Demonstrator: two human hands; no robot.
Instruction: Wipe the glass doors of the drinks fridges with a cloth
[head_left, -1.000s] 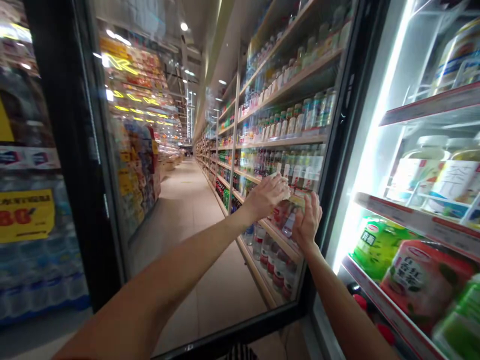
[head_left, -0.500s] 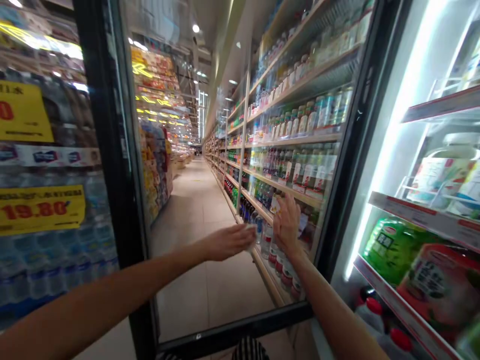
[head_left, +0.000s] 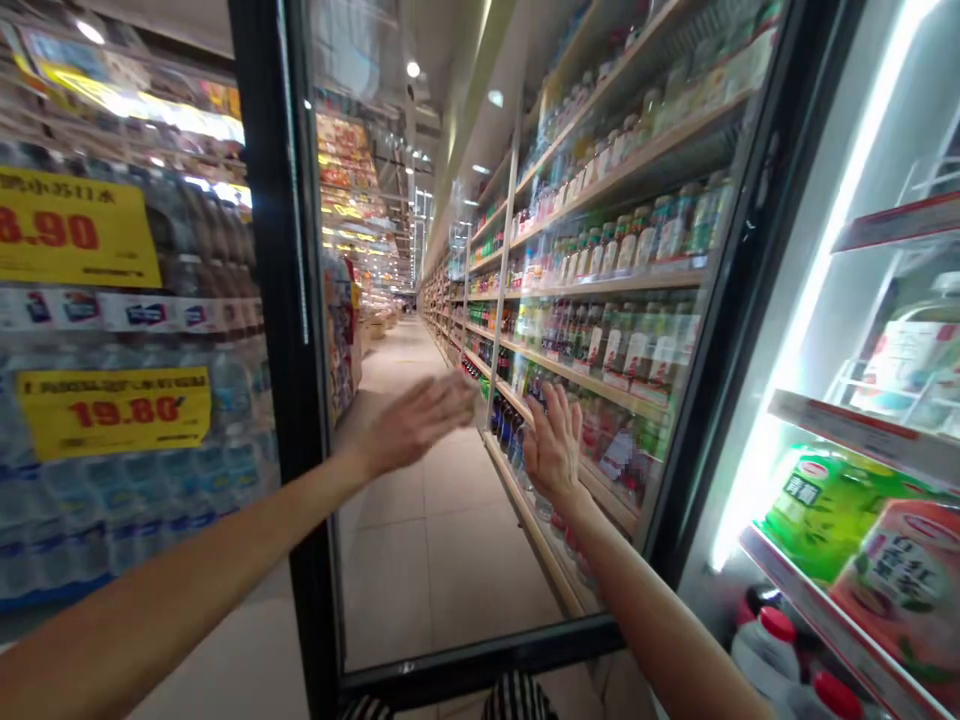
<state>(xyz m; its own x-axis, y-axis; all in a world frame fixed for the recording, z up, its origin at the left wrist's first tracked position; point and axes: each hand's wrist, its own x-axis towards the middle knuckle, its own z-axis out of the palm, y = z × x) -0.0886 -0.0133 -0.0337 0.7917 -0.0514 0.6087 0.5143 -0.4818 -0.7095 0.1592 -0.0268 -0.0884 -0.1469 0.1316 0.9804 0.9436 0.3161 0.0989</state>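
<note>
My left hand [head_left: 420,420] is stretched out in front of the glass door [head_left: 390,590], fingers extended and together, their tips smeared by motion. I see no object clearly in it. To its right, my right hand [head_left: 553,445] is raised with fingers apart and pointing up, close to or on the glass. Whether either palm touches the pane cannot be made out. The door stands open in a black frame [head_left: 281,260]. Shelves of bottles [head_left: 622,240] and an aisle [head_left: 397,400] show in or through the glass.
On the right is a lit cooler with shelf edges [head_left: 847,430], a green pouch [head_left: 832,510], a reddish pouch [head_left: 907,590] and red-capped bottles [head_left: 769,645]. Stacked water bottles [head_left: 97,490] and yellow price signs [head_left: 120,410] stand on the left. Striped clothing [head_left: 517,695] shows below.
My left hand has moved up and to the left across the pane. My right hand has shifted slightly left, with its fingers spread more. The door appears further right in view.
</note>
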